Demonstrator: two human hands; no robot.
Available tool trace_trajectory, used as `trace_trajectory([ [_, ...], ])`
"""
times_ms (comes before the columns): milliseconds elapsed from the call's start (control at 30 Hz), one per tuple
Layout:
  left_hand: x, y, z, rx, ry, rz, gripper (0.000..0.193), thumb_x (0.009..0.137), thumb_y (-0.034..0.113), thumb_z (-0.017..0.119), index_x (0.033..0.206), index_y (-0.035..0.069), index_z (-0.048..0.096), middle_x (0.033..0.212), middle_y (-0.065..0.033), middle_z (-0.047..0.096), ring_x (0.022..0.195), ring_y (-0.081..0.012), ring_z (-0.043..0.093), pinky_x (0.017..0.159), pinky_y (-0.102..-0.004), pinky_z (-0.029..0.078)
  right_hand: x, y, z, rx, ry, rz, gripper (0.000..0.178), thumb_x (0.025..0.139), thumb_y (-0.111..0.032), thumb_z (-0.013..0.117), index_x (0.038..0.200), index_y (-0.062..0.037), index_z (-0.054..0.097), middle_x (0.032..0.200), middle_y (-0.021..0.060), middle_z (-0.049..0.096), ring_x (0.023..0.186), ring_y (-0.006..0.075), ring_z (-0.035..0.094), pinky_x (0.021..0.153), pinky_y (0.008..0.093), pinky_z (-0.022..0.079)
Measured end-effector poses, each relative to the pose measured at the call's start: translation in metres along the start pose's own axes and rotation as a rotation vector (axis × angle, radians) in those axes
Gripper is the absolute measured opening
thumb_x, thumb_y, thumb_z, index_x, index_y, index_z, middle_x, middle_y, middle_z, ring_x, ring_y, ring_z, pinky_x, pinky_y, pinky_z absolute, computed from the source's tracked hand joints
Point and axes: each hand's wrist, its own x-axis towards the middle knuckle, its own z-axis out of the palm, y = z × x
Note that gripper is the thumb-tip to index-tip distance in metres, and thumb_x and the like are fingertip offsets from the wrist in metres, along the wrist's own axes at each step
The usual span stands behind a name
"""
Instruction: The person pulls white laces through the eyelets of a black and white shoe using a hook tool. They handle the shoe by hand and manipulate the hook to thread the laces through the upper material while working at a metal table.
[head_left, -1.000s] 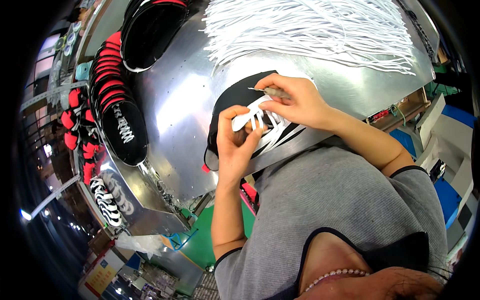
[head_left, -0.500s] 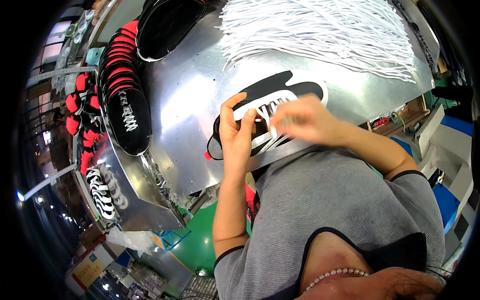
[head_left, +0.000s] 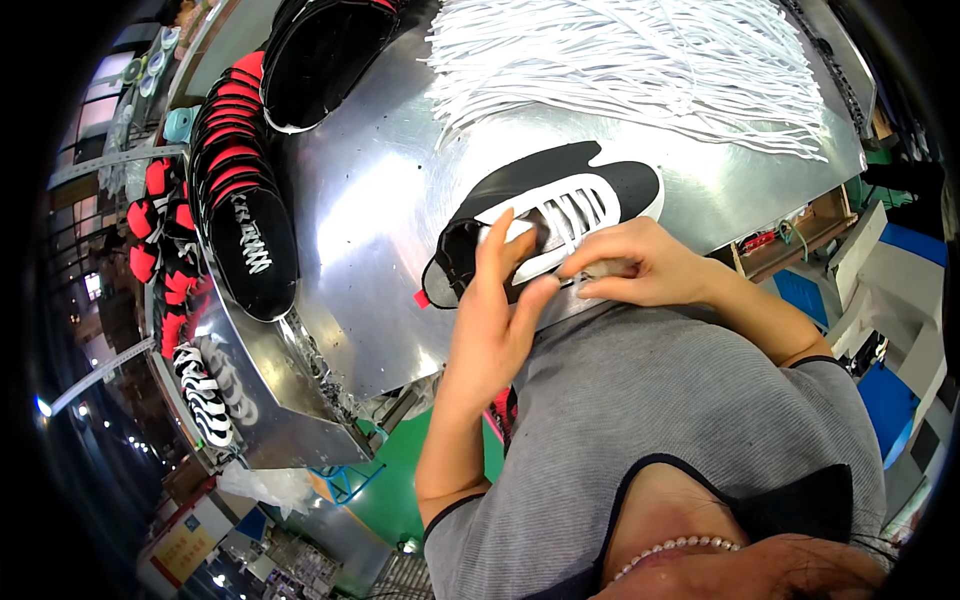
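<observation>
A black shoe upper (head_left: pixel 634 184) with a white eyelet panel, a grey heel and a small red tab lies on the metal table, toe to the right. White shoelace (head_left: pixel 572 214) crosses its eyelets in several rows. My left hand (head_left: pixel 490 310) grips the upper by its opening, fingers over the tongue area, thumb along the near side. Close to that thumb, at the near edge of the eyelet panel, my right hand (head_left: pixel 640 265) is closed in a pinch on the lace; the fingers hide most of the pinched part.
A wide bundle of loose white laces (head_left: pixel 630 70) covers the far right of the table (head_left: pixel 350 310). Stacked black and red shoe uppers (head_left: pixel 245 235) run along the left, with another dark stack (head_left: pixel 325 70) behind. An open drawer (head_left: pixel 800 230) is under the right edge.
My right hand has come down from over the eyelets to the near edge of the panel. My left hand has shifted nearer, its thumb now beside the right fingers. The lace rows now show.
</observation>
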Motion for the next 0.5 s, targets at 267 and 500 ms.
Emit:
trace_trajectory([
  [267, 0.001, -0.009, 0.011, 0.408, 0.148, 0.093, 0.026, 0.085, 0.003, 0.068, 0.107, 0.000, 0.056, 0.079, -0.0189, 0.063, 0.074, -0.0372, 0.063, 0.066, -0.0436, 0.047, -0.010, -0.009, -0.006, -0.012, 0.270, 0.365, 0.018, 0.087, -0.018, 0.072, 0.097, -0.0030, 0.071, 0.071, 0.0014, 0.066, 0.064, 0.0062, 0.055, 0.059, 0.0246, 0.044],
  [500, 0.018, -0.009, 0.025, 0.434, 0.176, 0.255, 0.022, 0.084, 0.000, 0.067, 0.103, 0.000, 0.056, 0.077, -0.0176, 0.063, 0.071, -0.0351, 0.063, 0.064, -0.0422, 0.048, 0.007, 0.005, 0.003, -0.018, 0.399, 0.364, 0.017, 0.086, -0.018, 0.074, 0.092, -0.0026, 0.070, 0.067, -0.0004, 0.062, 0.061, 0.0065, 0.054, 0.056, 0.0237, 0.041],
])
